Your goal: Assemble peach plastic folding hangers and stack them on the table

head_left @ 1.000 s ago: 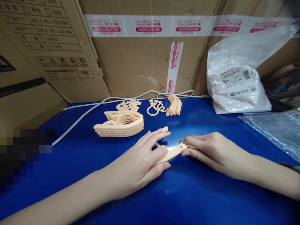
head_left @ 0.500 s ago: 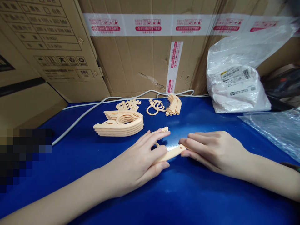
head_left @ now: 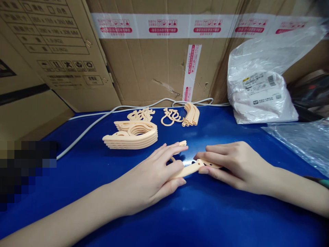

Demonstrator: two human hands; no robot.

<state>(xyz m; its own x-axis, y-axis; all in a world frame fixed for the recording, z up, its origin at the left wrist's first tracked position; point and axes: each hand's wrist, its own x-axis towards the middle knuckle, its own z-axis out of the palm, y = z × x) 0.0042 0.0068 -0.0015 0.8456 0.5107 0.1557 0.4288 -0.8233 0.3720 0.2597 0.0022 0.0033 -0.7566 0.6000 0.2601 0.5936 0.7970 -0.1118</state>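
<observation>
My left hand (head_left: 158,173) is closed around a cream plastic hanger arm (head_left: 190,169) with a small hole near its right end. Part of the same hanger, or another piece, shows beyond the fingers; which one I cannot tell. My right hand (head_left: 238,164) pinches a second hanger arm (head_left: 212,164), its end meeting the first one's tip. Most of this second arm is hidden under the fingers. Behind my left hand lies a neat stack of folded hangers (head_left: 133,143). Farther back are several loose hooks (head_left: 171,117) and a bundle of hanger arms (head_left: 191,115).
More small cream pieces (head_left: 142,114) lie behind the stack on the blue tabletop (head_left: 164,223). A white cable (head_left: 89,132) runs along the back. Cardboard boxes (head_left: 154,68) wall off the far side. At the right stand a white plastic bag (head_left: 262,92) and clear plastic film (head_left: 303,140).
My right hand's fingers have lifted and shifted slightly, so more of the second hanger arm shows. My left hand keeps its hold almost unmoved.
</observation>
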